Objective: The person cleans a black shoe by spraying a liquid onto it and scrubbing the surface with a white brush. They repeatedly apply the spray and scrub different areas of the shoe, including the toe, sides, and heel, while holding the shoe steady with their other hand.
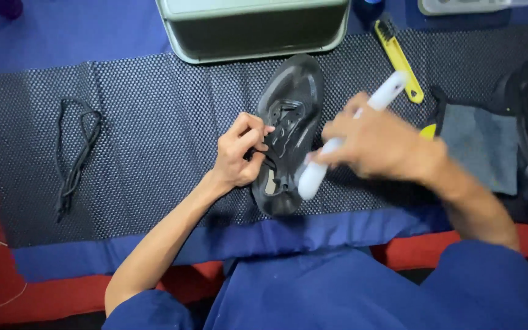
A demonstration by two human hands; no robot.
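Scrubbing looks underway: left hand (239, 153) pinches the black shoe (288, 131) sole-up on the mat-covered surface (154, 159), right hand (371, 140) grips a white brush (349, 131) across it, needing steadier strokes next.

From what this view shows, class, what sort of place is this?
Probably a home shoe-cleaning spot on the floor: a black shoe held sole-up on a non-slip mat, a white brush, a yellow brush, removed black laces.
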